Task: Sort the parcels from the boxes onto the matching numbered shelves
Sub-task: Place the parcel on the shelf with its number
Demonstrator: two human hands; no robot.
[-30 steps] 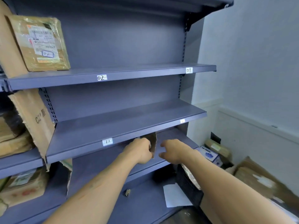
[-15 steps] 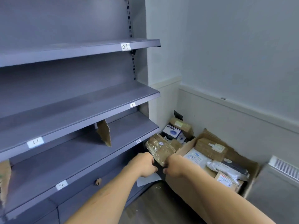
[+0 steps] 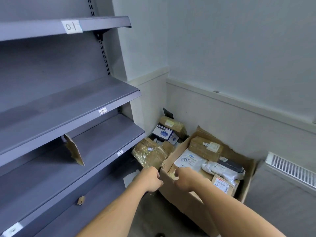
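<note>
An open cardboard box [image 3: 181,195] stands on the floor by the grey shelves. Inside lie a white mailer marked 05 [image 3: 188,159], a brown taped parcel [image 3: 205,148], a grey bag [image 3: 224,171] and a small red-labelled carton [image 3: 222,184]. A tape-wrapped brown parcel [image 3: 150,155] lies just outside the box. My left hand [image 3: 150,179] is curled beside the box's near-left corner and my right hand [image 3: 185,178] is curled over the box rim; nothing shows in either. Shelf edges carry labels 01 [image 3: 71,26], 12 [image 3: 102,110] and 13 [image 3: 120,152].
A blue and white carton [image 3: 164,132] and another brown parcel [image 3: 172,124] sit in the corner behind. A torn cardboard divider [image 3: 74,151] stands on shelf 13. A white radiator grille [image 3: 294,170] is at the right, and a cardboard scrap [image 3: 80,200] lies on the lowest shelf.
The view has swung right and down from the shelves to the floor box. Both hands have moved with it, from shelf 13 to the box's near corner, still curled.
</note>
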